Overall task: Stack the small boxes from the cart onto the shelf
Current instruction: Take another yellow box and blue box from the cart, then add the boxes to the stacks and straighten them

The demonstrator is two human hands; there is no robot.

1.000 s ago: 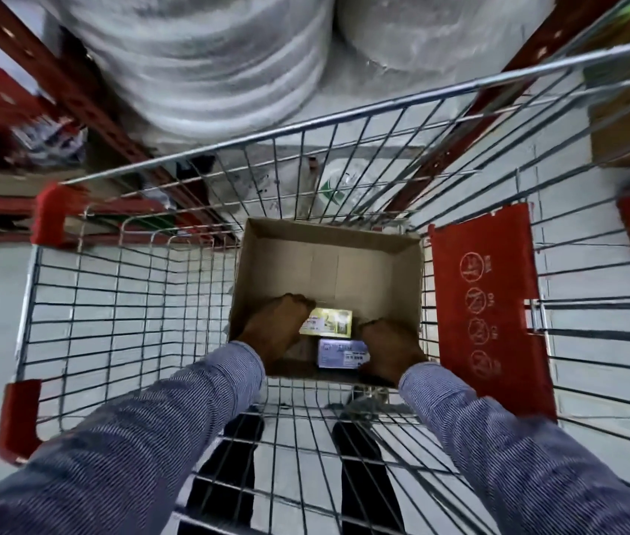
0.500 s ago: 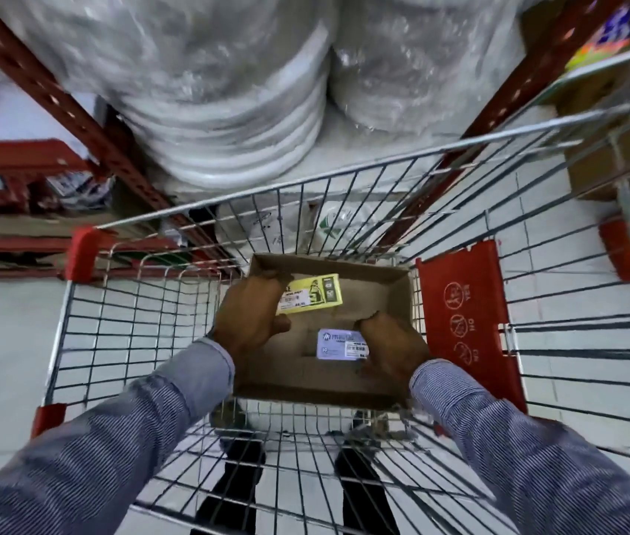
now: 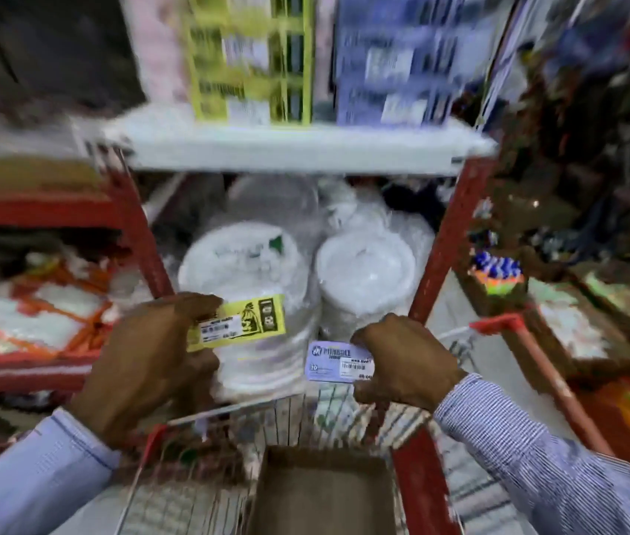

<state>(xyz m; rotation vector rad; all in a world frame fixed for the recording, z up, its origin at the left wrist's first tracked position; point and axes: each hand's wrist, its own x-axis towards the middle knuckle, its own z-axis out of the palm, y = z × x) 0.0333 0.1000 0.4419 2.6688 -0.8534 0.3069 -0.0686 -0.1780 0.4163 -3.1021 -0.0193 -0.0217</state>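
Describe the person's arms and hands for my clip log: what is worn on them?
Both arms wear long shirt sleeves in pale blue-and-white fine stripes, cuffs ending at the wrists. The left hand and right hand are bare: no gloves, and no rings or watch visible, though the picture is blurred.

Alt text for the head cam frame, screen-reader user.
Two hands raised above a shopping cart: left hand holds a yellow box, right hand a pale blue box. Blurred shelf ahead carries matching yellow and blue stacks.
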